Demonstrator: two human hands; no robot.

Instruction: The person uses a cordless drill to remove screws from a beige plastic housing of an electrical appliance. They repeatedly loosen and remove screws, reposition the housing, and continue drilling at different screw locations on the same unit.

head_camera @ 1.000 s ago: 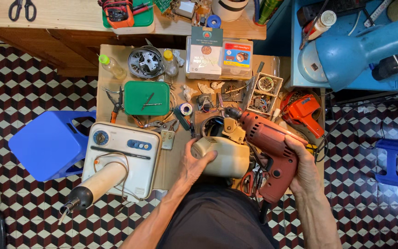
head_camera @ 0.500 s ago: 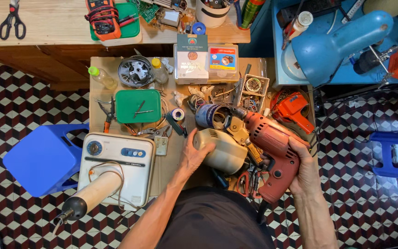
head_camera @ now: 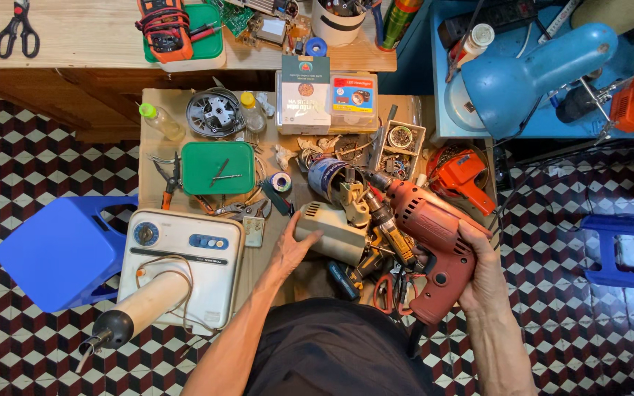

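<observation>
— Gripping what with your right hand?
— The red drill, at four o'clock on the bench, fingers clenched round its handle.
— And your left hand?
— Open, resting on the beige housing at centre.

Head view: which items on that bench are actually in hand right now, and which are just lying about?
In hand:
- red drill, gripped by the right hand
- beige housing, under the left hand

Lying about:
- green tray
- pliers
- solder spool
- scissors
- white fan base
</observation>
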